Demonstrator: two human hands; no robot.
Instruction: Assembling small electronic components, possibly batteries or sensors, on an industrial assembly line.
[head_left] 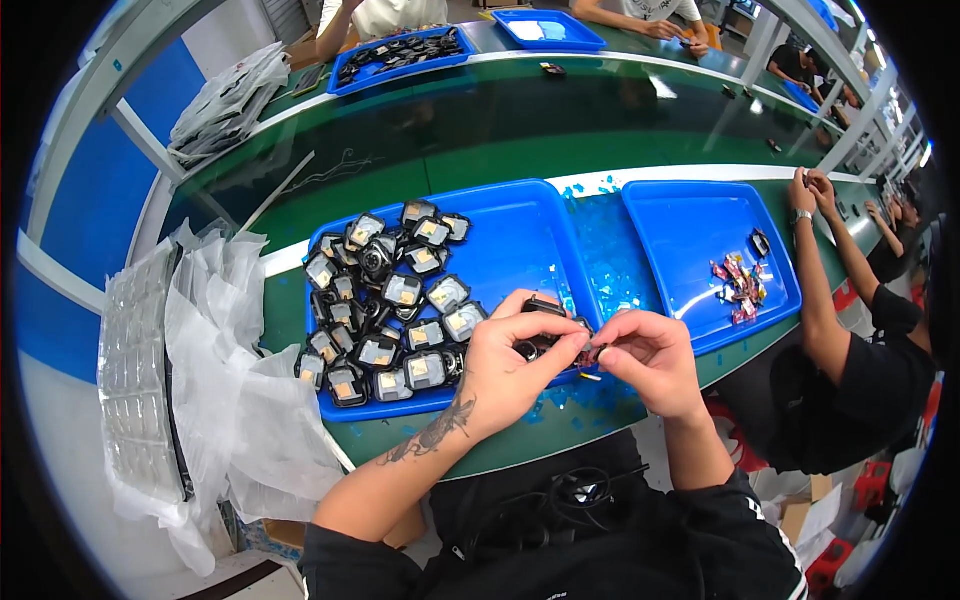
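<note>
A small black device (543,306) is held in the left hand (515,365), partly hidden by the fingers, above the near right corner of a blue tray (500,225). The thumb and forefinger of the right hand (655,365) are brought close together at the device's right side; whether a piece is pinched between them cannot be told. The two hands are set almost fingertip to fingertip.

The left part of the blue tray is filled with similar black devices (403,291), heaped and tilted at various angles, many with pale faces turned up. In a second tray (690,230), also blue, a pile of small red pieces (742,290) is placed near the right side, with one dark part (760,243) just beyond it. Blue scraps (620,290) are scattered between the trays on the green table (590,410). To the left, white wrapping sheets (210,350) are draped against a clear molded tray (135,370).
</note>
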